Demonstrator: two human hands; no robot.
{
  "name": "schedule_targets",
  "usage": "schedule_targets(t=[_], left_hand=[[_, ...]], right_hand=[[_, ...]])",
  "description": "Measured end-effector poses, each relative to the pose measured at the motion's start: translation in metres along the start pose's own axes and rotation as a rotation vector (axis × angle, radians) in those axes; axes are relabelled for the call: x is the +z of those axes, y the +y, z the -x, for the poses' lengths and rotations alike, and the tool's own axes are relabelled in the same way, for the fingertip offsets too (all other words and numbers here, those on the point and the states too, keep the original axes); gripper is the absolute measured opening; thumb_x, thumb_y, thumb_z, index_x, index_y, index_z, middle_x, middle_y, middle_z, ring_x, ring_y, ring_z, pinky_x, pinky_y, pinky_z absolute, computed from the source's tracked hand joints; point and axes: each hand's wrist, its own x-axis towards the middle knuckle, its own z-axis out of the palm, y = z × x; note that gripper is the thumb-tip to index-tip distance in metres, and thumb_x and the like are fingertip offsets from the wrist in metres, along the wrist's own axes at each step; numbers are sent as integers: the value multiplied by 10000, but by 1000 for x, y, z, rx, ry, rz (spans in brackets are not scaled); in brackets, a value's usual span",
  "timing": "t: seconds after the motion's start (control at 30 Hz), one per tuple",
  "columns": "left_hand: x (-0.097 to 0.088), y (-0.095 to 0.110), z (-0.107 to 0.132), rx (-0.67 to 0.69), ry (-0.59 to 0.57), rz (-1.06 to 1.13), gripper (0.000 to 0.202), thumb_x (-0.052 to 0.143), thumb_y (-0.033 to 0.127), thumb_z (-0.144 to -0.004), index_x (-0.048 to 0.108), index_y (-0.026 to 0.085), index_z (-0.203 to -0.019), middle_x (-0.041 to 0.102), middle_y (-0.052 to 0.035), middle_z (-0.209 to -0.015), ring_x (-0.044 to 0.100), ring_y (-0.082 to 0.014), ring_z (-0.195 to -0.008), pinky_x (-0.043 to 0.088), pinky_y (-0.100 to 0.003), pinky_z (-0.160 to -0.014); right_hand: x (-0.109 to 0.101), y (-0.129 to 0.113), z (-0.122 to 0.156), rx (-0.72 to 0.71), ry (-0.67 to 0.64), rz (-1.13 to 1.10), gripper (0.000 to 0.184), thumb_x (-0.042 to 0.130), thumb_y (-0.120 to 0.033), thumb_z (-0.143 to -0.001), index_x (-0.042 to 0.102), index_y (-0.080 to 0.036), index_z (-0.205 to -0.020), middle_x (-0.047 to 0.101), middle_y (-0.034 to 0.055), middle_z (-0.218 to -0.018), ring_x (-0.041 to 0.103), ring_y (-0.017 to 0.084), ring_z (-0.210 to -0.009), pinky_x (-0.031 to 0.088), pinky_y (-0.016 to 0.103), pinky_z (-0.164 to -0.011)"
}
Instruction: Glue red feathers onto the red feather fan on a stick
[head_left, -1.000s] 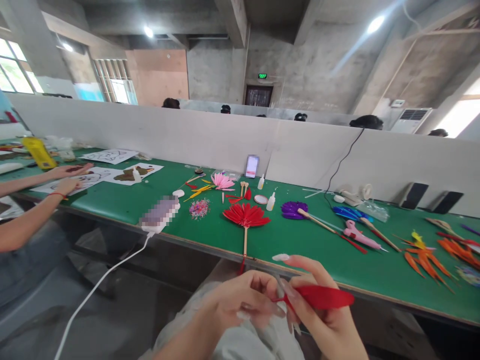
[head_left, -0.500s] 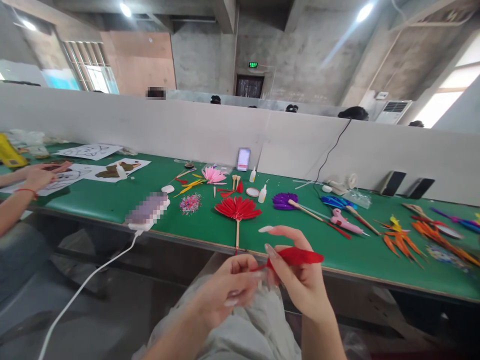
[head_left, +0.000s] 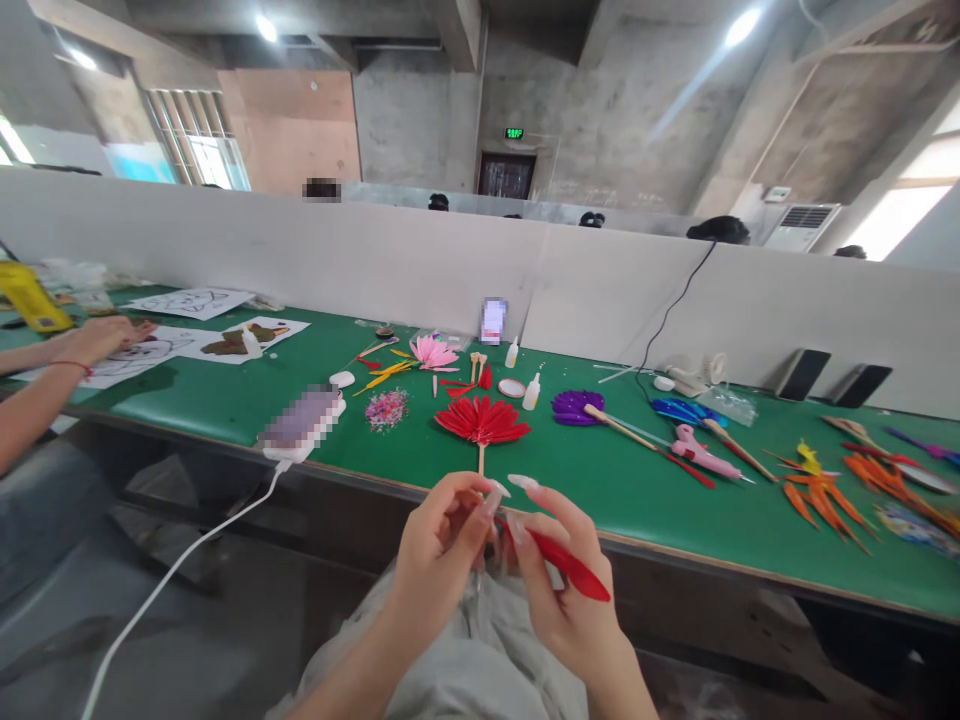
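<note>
Green tabletop [head_left: 637,510], red fan [head_left: 482,422] on it | red feather [head_left: 581,575] before tabletop's near edge, pinched in right hand [head_left: 556,605], long axis slanting down-right, inner end toward left hand [head_left: 439,550] | left hand curled, cannot tell whether gripping

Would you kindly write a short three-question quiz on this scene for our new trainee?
1. Multiple choice: what does the person's right hand hold? A) a small bottle; B) a red feather; C) a phone.
2. True or false: across the picture, the red fan lies between the multicoloured pile and the purple fan.
3. Fill in: the pink glue gun's nozzle points toward the picture's ____ side.

Key: 1. B; 2. true; 3. right.
</note>
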Motion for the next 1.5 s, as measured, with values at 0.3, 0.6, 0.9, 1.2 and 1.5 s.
schedule_targets(t=[0.3,0.6,0.9,1.2,1.5], left_hand=[[-4,3,5,113,-95,-80,191,517,329,-871,554,213,-1018,580,0,-740,518,-72,-558,422,-157,-478],[-2,-5,7,87,-99,-35,212,434,330,-917,528,224,-1075,544,12,-719,479,-66,-526,411,-174,-492],[-1,-5,10,113,-76,-23,209,438,299,-918,529,238,-1097,546,2,-771,494,-65,-548,430,-183,-525],[2,-15,8,150,-39,-117,178,474,296,-901,584,232,-1026,605,-16,-852,507,-71,-567,441,-183,-540],[4,-3,4,126,-21,-145,195,554,338,-842,603,193,-964,630,-39,-815,551,-105,-585,439,-192,-522]], right_hand=[[-6,7,7,-76,7,101,460,486,-152,-881,391,-278,-1313,706,18,-913,678,164,-792,540,266,-683],[-13,-4,-6,-152,-88,64,603,462,-84,-880,252,-343,-1382,700,40,-973,689,184,-760,546,270,-603],[0,-11,6,186,79,-310,344,503,-283,-899,447,-278,-1238,642,-18,-688,584,119,-530,472,220,-501],[8,-25,-4,539,329,-486,180,545,-313,-875,524,-213,-1024,533,-51,-542,467,88,-419,397,196,-407],[7,-30,-1,451,339,-376,187,560,-273,-861,515,-236,-1039,571,-35,-628,493,88,-442,418,202,-420]])
